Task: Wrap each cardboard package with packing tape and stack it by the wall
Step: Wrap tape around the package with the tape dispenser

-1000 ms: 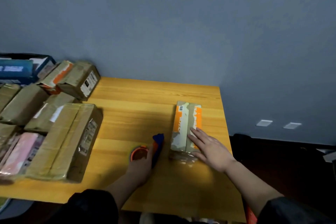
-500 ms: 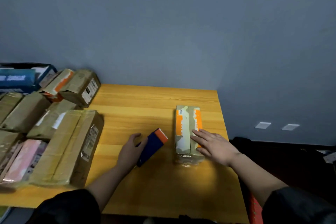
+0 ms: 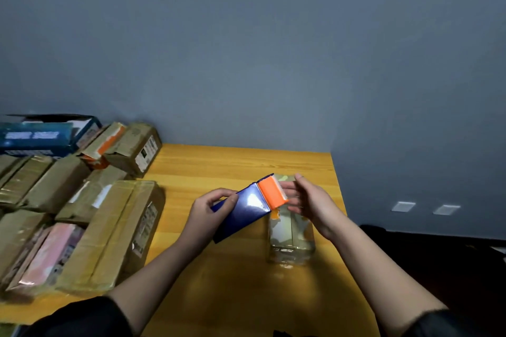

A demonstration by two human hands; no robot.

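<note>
Centrally, low in the frame, the left hand (image 3: 212,206) grips the blue body of a tape dispenser (image 3: 247,206), fingers and thumb curled round its lower left end, holding it raised above the wooden table (image 3: 219,167) and tilted up to the right. Its orange cutter end (image 3: 272,191) sits at the upper right, with a pale toothed edge facing the right hand (image 3: 309,202). That hand hovers just beside the cutter, fingers loosely bent and spread toward it — whether the fingertips actually pinch tape I cannot tell.

Beneath and behind both hands lies the cardboard package (image 3: 290,235), right of centre on the table, lengthwise away from the viewer, its shiny surface glinting and orange patches showing on top. Neither hand touches it as far as can be seen.

At the left of the frame a cluster of taped brown packages (image 3: 115,232) crowds the table — some lying flat, some leaning on others — with a pink-topped one (image 3: 52,249) at lower left and a blue printed box (image 3: 35,137) at the far upper left beside the grey-blue wall (image 3: 246,49).
</note>
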